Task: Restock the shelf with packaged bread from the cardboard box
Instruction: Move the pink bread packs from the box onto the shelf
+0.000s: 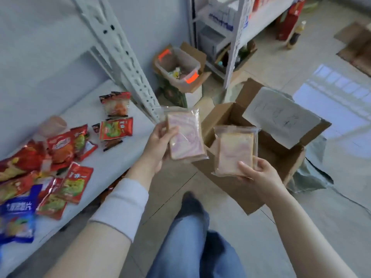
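Mid-restock: left hand (158, 144) grips purple-swirl bread pack (185, 135), fingers curled round edge, just off shelf (112, 157) edge. Right hand (259, 173) pinches second bread pack (234, 151) over open cardboard box (281, 157). Next, I'd guess: swing left, lay both beside snack packets (66, 157).

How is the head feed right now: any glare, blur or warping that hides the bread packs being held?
Head view: soft throughout, print on the snack packets barely readable; window glare whitens the floor at right; the wide lens bends the shelf upright; the left bread pack in the left hand and right bread pack in the right hand are evenly lit.
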Tool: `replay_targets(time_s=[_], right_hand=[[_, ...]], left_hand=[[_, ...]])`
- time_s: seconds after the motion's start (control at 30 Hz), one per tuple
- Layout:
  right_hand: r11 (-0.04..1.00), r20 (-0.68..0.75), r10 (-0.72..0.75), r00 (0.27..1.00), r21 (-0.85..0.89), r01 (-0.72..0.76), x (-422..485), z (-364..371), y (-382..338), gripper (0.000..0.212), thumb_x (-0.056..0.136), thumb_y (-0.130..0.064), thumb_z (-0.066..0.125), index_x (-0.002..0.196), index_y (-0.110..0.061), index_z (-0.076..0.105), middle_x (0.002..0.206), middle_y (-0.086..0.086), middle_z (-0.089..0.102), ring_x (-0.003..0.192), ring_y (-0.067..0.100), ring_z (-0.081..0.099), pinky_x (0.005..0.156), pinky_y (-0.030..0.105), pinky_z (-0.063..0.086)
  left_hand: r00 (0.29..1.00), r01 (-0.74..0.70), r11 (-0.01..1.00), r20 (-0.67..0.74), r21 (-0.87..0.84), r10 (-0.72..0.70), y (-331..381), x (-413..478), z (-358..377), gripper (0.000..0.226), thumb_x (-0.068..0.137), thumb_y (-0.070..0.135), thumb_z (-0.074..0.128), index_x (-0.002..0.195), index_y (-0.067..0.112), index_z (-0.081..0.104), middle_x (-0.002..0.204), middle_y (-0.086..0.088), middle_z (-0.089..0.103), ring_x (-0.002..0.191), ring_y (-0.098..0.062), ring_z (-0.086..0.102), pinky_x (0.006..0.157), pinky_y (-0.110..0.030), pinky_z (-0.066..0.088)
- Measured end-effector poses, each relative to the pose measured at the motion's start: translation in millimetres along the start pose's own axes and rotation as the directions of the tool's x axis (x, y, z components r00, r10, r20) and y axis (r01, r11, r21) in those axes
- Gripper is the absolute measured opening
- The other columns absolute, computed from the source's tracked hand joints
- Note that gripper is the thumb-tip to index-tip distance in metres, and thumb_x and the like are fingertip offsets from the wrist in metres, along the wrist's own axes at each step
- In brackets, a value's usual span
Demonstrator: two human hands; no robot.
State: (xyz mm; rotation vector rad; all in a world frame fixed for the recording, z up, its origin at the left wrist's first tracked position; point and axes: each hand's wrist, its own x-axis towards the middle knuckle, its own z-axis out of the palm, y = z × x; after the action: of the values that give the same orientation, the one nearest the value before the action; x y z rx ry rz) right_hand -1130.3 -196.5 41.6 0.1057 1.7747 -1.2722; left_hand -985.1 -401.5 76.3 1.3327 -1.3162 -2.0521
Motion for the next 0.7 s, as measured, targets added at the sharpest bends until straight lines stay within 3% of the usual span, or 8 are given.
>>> replay_targets(time_s=[0.17,0.3,0.37,0.43,0.5,0.6,0.7], right_hand=[[0.967,0.21,-0.202,0.957,-0.114,0.229,-110,101,-58,0.025,0.078,-0.03,0.071,0.097,-0.017,0.063,0.081,-0.003,0.071,0.056,0.001,0.067,0.043,0.009,0.046],[0.959,0.401,-0.27,0.875,0.033,0.281,-173,207,-84,0.023,0.084,-0.016,0.064,0.104,-0.004,0.062,0.09,0.005,0.068,0.076,0.011,0.065,0.059,0.015,0.055],[0.954,0.492,-0.288,0.821,0.068,0.294,-199,270,-90,0.016,0.084,-0.018,0.063,0.097,-0.009,0.064,0.085,0.001,0.071,0.078,0.01,0.066,0.063,0.019,0.055],[0.94,0.576,-0.318,0.753,0.087,0.33,-224,338,-92,0.015,0.081,-0.023,0.065,0.092,-0.012,0.065,0.077,-0.004,0.073,0.073,0.007,0.069,0.061,0.017,0.053],[0.921,0.618,-0.35,0.704,0.09,0.379,-248,406,-90,0.019,0.077,-0.023,0.069,0.092,-0.011,0.066,0.077,-0.002,0.074,0.071,0.008,0.07,0.057,0.017,0.054],[0.894,0.627,-0.386,0.677,0.074,0.441,-270,501,-81,0.016,0.078,-0.018,0.07,0.092,-0.012,0.065,0.077,0.001,0.073,0.067,0.009,0.071,0.054,0.016,0.053],[0.863,0.585,-0.426,0.69,0.034,0.503,-278,582,-76,0.034,0.076,-0.016,0.073,0.105,-0.009,0.057,0.085,0.005,0.066,0.071,0.014,0.066,0.055,0.021,0.054]], left_hand=[[0.953,-0.278,0.956,-0.153,-0.095,0.262,93,-106,-114,0.015,0.09,0.016,0.055,0.103,0.017,0.06,0.094,0.0,0.069,0.086,-0.015,0.067,0.072,-0.031,0.056],[0.814,-0.508,0.859,-0.362,-0.065,0.454,152,-173,-226,0.015,0.089,0.01,0.056,0.102,0.017,0.057,0.097,-0.003,0.066,0.094,-0.021,0.063,0.087,-0.039,0.051],[0.719,-0.581,0.814,-0.483,-0.022,0.5,174,-201,-290,0.02,0.089,0.012,0.056,0.109,0.015,0.053,0.097,-0.001,0.065,0.091,-0.017,0.063,0.08,-0.033,0.054],[0.642,-0.606,0.794,-0.562,0.043,0.521,191,-224,-355,0.025,0.09,0.015,0.057,0.113,0.015,0.05,0.095,0.003,0.064,0.082,-0.01,0.063,0.062,-0.022,0.053],[0.605,-0.587,0.804,-0.609,0.093,0.513,201,-242,-420,0.028,0.09,0.015,0.056,0.117,0.013,0.049,0.095,0.003,0.064,0.08,-0.009,0.063,0.056,-0.019,0.052],[0.573,-0.524,0.841,-0.673,0.137,0.467,203,-249,-506,0.035,0.09,0.014,0.056,0.123,0.006,0.047,0.108,-0.006,0.06,0.094,-0.019,0.059,0.081,-0.036,0.053],[0.549,-0.494,0.862,-0.728,0.114,0.411,198,-238,-569,0.035,0.09,0.011,0.056,0.123,0.004,0.048,0.108,-0.009,0.057,0.099,-0.023,0.055,0.097,-0.046,0.044]])
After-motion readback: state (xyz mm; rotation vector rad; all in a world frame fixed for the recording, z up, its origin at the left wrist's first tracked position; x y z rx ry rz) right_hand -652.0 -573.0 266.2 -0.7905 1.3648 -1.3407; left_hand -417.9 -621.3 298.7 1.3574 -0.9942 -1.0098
